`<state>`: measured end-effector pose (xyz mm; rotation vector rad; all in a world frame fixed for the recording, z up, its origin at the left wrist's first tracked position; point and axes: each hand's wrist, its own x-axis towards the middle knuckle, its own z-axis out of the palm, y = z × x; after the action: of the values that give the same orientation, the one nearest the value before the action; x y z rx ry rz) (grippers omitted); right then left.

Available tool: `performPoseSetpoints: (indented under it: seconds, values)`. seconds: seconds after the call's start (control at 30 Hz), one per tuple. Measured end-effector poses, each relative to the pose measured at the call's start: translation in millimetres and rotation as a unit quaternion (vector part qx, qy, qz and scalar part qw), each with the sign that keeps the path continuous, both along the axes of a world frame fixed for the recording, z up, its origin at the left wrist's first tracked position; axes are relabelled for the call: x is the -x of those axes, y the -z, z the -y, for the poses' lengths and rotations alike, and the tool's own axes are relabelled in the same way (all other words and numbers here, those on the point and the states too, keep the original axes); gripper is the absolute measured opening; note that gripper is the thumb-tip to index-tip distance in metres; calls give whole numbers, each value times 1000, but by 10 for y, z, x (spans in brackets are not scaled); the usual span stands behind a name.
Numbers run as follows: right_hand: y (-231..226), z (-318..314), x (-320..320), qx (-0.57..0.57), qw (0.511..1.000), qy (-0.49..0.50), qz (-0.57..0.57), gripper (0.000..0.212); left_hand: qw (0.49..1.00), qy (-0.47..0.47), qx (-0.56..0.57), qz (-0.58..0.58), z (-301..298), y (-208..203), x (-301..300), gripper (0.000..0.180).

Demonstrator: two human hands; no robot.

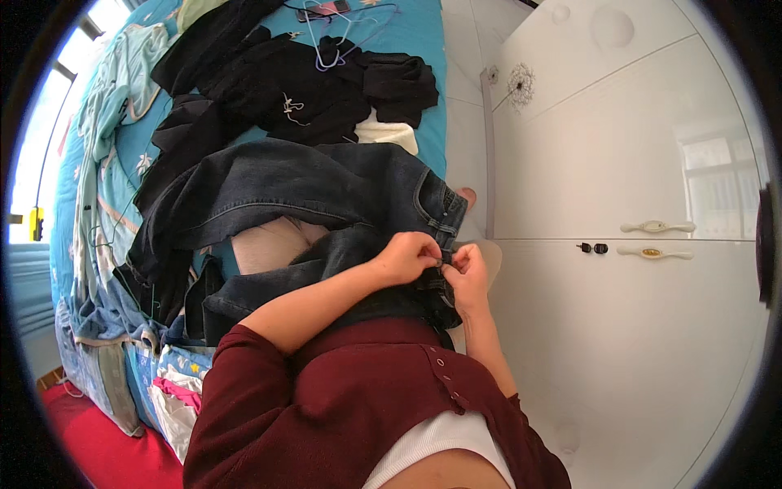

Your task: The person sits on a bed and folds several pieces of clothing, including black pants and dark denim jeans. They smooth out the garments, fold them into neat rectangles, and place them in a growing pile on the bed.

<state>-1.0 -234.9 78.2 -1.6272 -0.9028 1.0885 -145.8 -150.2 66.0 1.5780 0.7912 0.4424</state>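
Note:
A pair of dark blue jeans (277, 183) lies across my lap and the edge of the bed, its legs spread to the left and its waistband (446, 215) to the right. My left hand (406, 259) pinches the front of the waistband with thumb and fingers. Close beside it, my right hand (467, 281) grips the same part of the waistband, fingertips nearly meeting the left ones. Whatever small part sits between the fingertips, such as a button, is too hidden to make out. Part of my bare leg (273, 246) shows between the trouser legs.
Several black garments (285, 81) are heaped on the blue bedsheet (423, 37), with light hangers (330, 53) and a phone (324, 10) beyond. Pale clothing (122, 77) drapes along the bed's left side. A glossy white wardrobe (619, 147) with handles stands at the right.

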Motion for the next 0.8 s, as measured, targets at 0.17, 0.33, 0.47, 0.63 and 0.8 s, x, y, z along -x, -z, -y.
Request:
performPoseSetpoints:
  seconds: [0.17,0.33,0.47,0.63,0.8]
  values:
    - [-54,-5,-36,26,983,4,-180,33,994,35,89,51,-36,78,43,13]
    - [86,-73,-275,40,985,-2,-167,47,996,37,-61,47,-120,-47,94,16]
    - [404,-217,-753,138,984,9,111,35,912,-11,-368,-181,-496,-224,592,27]
    - [689,-425,-1056,196,935,-60,290,40,718,-223,-528,-395,-997,-180,1831,30]
    - [919,-964,-1187,96,915,-138,367,40,663,-301,-347,-591,-1095,32,3040,59]
